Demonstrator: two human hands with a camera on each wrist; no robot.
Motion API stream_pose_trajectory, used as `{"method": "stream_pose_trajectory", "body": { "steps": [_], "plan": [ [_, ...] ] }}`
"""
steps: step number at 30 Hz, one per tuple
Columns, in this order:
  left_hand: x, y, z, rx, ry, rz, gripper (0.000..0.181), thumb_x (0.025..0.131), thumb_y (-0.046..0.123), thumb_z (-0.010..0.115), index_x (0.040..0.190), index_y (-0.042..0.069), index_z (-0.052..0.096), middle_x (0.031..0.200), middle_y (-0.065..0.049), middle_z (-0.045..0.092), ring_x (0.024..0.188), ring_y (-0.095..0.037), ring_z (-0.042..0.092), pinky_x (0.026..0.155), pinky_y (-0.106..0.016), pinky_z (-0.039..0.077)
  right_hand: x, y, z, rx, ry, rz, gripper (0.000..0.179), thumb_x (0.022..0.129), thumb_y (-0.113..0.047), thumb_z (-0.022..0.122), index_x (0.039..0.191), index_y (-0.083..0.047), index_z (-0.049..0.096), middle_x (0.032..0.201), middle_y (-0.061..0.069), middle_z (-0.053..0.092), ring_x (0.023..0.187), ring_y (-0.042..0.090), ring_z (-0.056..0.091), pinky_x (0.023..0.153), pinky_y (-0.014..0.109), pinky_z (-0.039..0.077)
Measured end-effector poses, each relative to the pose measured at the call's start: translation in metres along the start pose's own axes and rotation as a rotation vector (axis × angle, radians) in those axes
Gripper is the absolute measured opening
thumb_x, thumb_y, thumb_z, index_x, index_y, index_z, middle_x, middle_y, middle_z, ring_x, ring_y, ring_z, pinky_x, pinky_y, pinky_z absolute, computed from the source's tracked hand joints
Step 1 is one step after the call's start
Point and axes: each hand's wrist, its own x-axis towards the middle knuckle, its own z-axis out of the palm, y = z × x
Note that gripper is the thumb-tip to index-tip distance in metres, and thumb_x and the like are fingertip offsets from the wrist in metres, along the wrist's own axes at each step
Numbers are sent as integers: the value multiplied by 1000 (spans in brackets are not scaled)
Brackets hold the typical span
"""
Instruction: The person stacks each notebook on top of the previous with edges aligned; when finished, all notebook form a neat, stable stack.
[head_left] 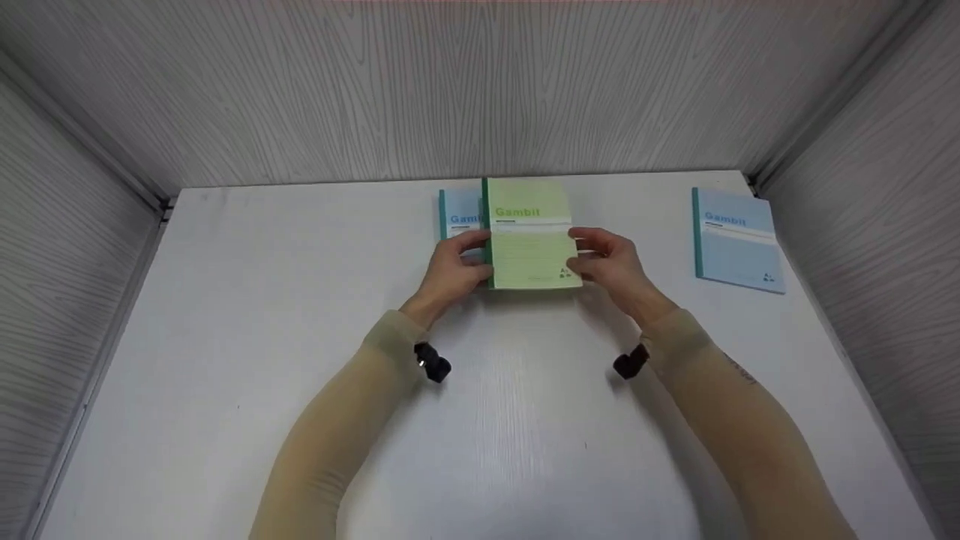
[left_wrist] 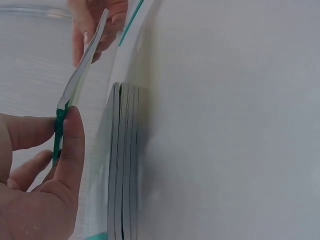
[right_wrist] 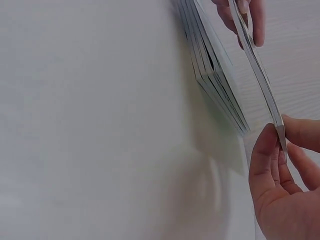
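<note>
A green notebook [head_left: 531, 255] with a dark green spine is held up above the table between both hands. My left hand [head_left: 454, 268] pinches its spine side, thumb on one face and fingers on the other, as the left wrist view shows. On the opposite edge, my right hand [head_left: 609, 262] pinches the page side in the same way. Beneath and behind it, a stack of several notebooks [left_wrist: 124, 165] lies on the table; the top one, a blue notebook [head_left: 459, 214], is partly hidden by the green one. A gap separates the green notebook from the stack in both wrist views.
Another blue notebook [head_left: 736, 247] lies at the table's right side, near the edge. The white table [head_left: 300, 262] meets a grey wood-grain panel [head_left: 465, 90] at the back, with more panels on both sides. Black wrist cameras [head_left: 433, 362] hang under both forearms.
</note>
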Motion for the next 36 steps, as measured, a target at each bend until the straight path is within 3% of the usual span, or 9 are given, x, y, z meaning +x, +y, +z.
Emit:
{"method": "stream_pose_trajectory", "body": {
  "steps": [10,14,20,28,36],
  "plan": [
    [3,-6,-34,174,110,-28,65,98,1,69,162,9,59,161,-15,65,131,-27,75,86,-28,61,23,-6,47,-67,40,-20,60,98,1,75,156,-9,65,141,15,68,106,12,67,80,19,59],
    [2,-7,-38,234,144,-53,62,99,2,68,161,9,61,160,-16,66,131,-26,75,98,-35,64,28,-9,59,-105,48,-5,68,96,2,75,161,-9,60,142,15,68,110,15,68,79,19,58],
    [0,-9,-37,325,181,-44,58,101,0,66,158,7,62,158,-16,69,133,-27,73,114,-44,61,29,-10,68,-207,56,8,63,95,1,74,158,-5,63,146,17,69,115,16,64,77,18,56],
    [-1,-9,-29,463,222,23,57,97,-7,61,153,1,66,136,-20,78,126,-32,73,114,-49,58,27,-9,73,-256,76,0,66,94,0,70,159,-5,63,147,18,67,120,21,64,75,18,55],
    [-4,-10,-25,572,212,-7,58,100,-7,59,158,-2,60,148,-20,74,138,-33,70,124,-51,53,27,-5,79,-316,70,0,66,95,-1,69,160,-5,61,148,17,67,126,24,63,81,21,55]
  ]
}}
